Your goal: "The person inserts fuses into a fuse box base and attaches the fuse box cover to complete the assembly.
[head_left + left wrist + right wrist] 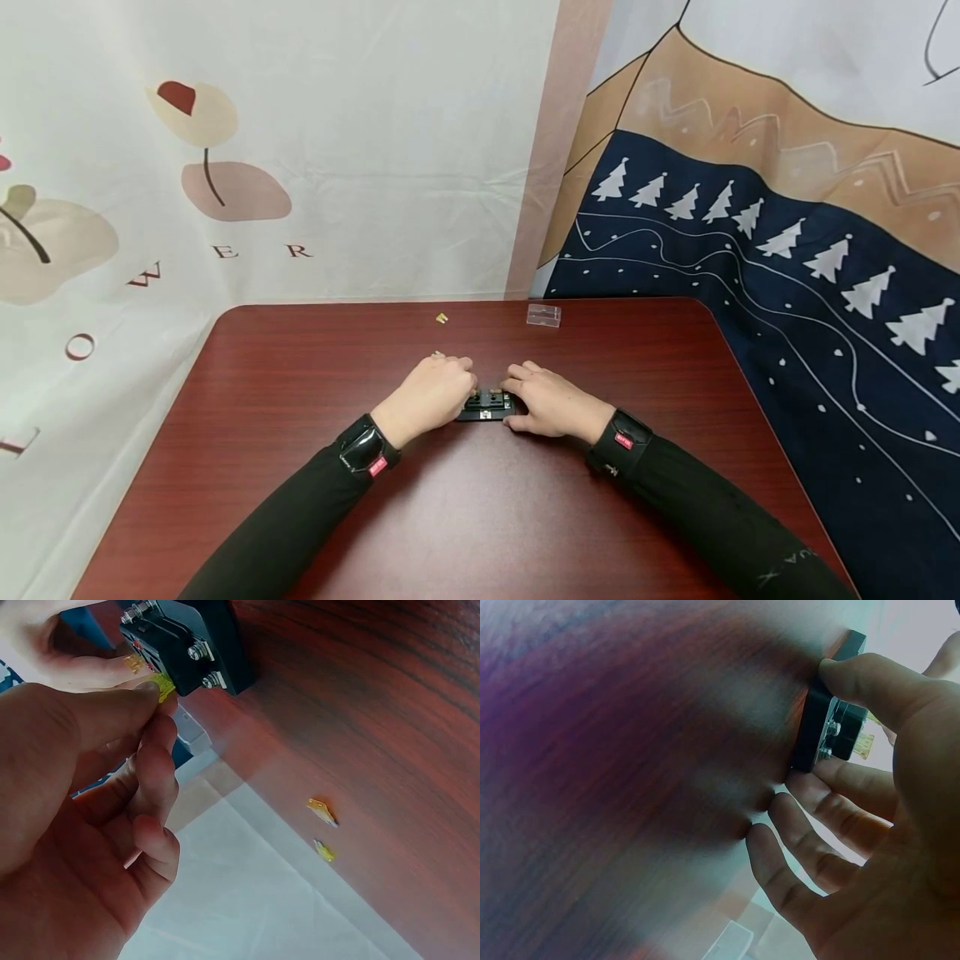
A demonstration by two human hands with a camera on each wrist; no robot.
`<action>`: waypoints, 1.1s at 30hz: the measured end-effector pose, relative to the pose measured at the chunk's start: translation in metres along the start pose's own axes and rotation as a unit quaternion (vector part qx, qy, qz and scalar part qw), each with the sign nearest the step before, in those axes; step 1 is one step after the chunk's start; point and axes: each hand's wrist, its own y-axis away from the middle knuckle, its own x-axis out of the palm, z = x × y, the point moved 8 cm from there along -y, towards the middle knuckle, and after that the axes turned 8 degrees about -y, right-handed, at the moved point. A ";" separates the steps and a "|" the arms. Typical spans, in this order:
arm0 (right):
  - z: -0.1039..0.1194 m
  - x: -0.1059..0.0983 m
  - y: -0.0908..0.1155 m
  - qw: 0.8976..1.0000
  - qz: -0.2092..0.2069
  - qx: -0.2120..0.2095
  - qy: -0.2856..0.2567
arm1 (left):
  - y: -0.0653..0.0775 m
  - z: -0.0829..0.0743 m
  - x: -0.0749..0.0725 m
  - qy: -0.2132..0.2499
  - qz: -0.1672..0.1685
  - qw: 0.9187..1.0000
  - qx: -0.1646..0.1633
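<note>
A black fuse block (487, 413) with metal screw terminals lies on the table between the two hands. With thumb and index finger, my left hand (433, 393) pinches a small yellow blade fuse (163, 685) at the block's top; how deep the fuse sits is hidden. An amber blade fuse (863, 745) stands in the block beside it. My right hand (553, 404) holds the block at its right end, thumb on the near side and fingers on the far side. Its other fingertips touch the tabletop.
Beyond the left hand, an amber fuse (321, 811) and a yellow fuse (324, 850) lie loose on the reddish-brown table (330, 333). A clear plastic box (543, 315) sits near the table's far edge. Printed curtains hang behind and to the right.
</note>
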 end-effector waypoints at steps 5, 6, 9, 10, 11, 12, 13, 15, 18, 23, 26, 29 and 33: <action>0.001 0.001 0.000 1.000 0.003 0.001 -0.002 | 0.001 0.000 -0.001 -0.001 -0.002 1.000 0.002; 0.001 0.001 -0.001 1.000 0.004 0.002 -0.002 | 0.001 0.001 -0.002 -0.001 -0.003 1.000 0.002; 0.001 0.002 -0.001 1.000 0.010 0.004 -0.003 | 0.002 0.001 -0.002 0.002 -0.009 1.000 0.000; 0.001 0.002 -0.001 1.000 0.011 0.006 -0.003 | 0.003 0.001 -0.003 0.004 -0.012 1.000 -0.001; 0.001 0.002 -0.001 1.000 0.012 0.007 -0.004 | 0.003 0.001 -0.003 0.006 -0.014 1.000 -0.002; 0.001 0.002 -0.001 1.000 0.012 0.008 -0.003 | 0.003 0.001 -0.003 0.009 -0.016 1.000 -0.003; 0.001 0.002 -0.001 1.000 0.012 0.009 -0.004 | 0.002 0.001 -0.004 0.012 -0.019 1.000 -0.004; 0.001 0.002 -0.001 1.000 0.012 0.009 -0.003 | 0.002 0.001 -0.003 0.016 -0.021 1.000 -0.006; 0.001 0.002 0.000 1.000 0.011 0.008 -0.003 | 0.000 -0.001 -0.002 0.014 -0.017 1.000 -0.005; 0.001 0.002 0.000 1.000 0.009 0.007 -0.004 | -0.001 -0.003 -0.001 0.012 -0.016 1.000 -0.004; 0.000 0.002 0.000 1.000 0.006 0.006 -0.005 | -0.001 -0.004 -0.003 0.013 -0.019 1.000 -0.005; 0.000 0.002 0.000 1.000 0.004 0.005 -0.005 | -0.002 -0.005 -0.003 0.009 -0.020 1.000 -0.004; -0.001 0.001 0.001 1.000 0.004 0.003 -0.002 | -0.003 -0.006 -0.001 0.006 -0.018 1.000 -0.002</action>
